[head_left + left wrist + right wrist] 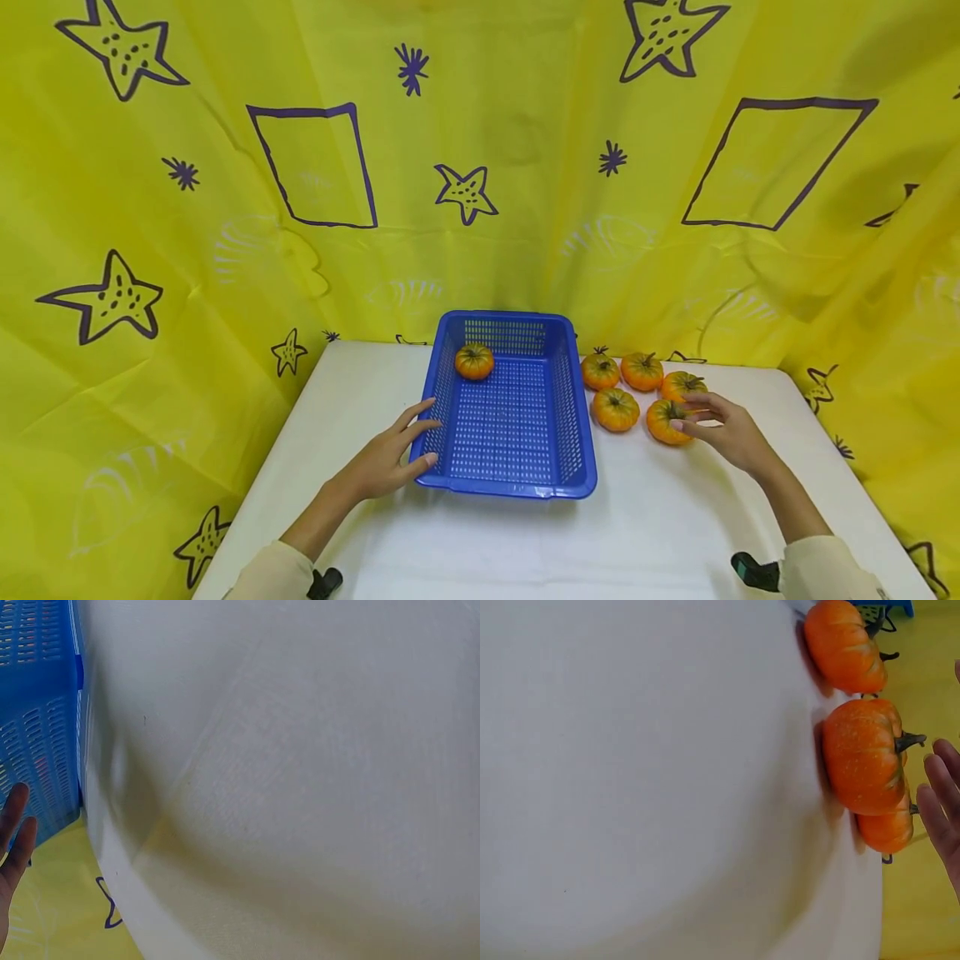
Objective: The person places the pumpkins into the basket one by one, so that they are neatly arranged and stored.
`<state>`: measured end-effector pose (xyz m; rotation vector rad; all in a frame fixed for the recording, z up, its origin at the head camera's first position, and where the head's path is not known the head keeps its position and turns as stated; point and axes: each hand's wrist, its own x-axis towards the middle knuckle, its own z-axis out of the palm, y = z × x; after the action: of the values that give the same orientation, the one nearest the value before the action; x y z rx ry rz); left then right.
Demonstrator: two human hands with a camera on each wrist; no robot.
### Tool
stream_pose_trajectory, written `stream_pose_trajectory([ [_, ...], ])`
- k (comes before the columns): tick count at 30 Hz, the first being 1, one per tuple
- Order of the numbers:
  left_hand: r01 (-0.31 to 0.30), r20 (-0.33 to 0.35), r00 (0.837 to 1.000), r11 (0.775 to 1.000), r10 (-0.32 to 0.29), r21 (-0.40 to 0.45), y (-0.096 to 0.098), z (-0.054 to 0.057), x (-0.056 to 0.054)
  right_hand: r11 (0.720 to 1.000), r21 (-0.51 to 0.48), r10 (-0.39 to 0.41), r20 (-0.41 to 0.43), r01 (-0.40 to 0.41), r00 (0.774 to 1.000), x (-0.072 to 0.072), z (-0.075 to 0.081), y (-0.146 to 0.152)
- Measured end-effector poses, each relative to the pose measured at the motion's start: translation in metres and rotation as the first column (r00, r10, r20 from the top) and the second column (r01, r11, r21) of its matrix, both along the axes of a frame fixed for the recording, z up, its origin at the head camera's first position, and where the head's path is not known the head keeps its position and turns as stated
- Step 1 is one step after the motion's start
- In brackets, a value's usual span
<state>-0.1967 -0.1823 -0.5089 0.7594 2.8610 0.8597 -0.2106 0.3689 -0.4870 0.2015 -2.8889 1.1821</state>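
Observation:
A blue plastic basket (498,488) stands on the white table with one small orange pumpkin (474,362) in its far left corner. My left hand (390,457) is at the basket's left rim, its fingers spread and fingertips right at the edge. In the left wrist view, two fingers (21,844) overlap the basket's perforated side. Over the front right pumpkin (666,422), my right hand (729,429) hovers with thumb and fingers parted around the top. The right wrist view shows those fingers (937,802) beside the dark stem of a pumpkin (864,757), not curled round it.
Several more pumpkins sit right of the basket, among them a near left one (616,410), two at the back (641,371) and one (681,385) behind the right hand's pumpkin. A yellow curtain (525,167) with drawn starfish closes off the back and sides of the table (480,550).

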Motion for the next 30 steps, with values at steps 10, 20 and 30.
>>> stream_pose_trajectory([
  [10, 0.009, -0.015, 1.000, 1.000, -0.009, 0.005, -0.001, -0.001, 0.000, 0.996, -0.002, -0.088, 0.042, 0.088, 0.995, 0.004, -0.024, 0.010],
  [20, 0.008, -0.002, 1.000, 1.000, -0.008, 0.006, 0.000, -0.001, -0.001, 0.992, -0.003, -0.128, 0.122, 0.129, 0.984, 0.002, -0.042, 0.013],
  [30, 0.009, -0.010, 1.000, 1.000, -0.009, 0.017, 0.000, -0.001, -0.001, 0.991, 0.028, -0.136, 0.149, 0.133, 0.979, 0.000, -0.049, 0.007],
])
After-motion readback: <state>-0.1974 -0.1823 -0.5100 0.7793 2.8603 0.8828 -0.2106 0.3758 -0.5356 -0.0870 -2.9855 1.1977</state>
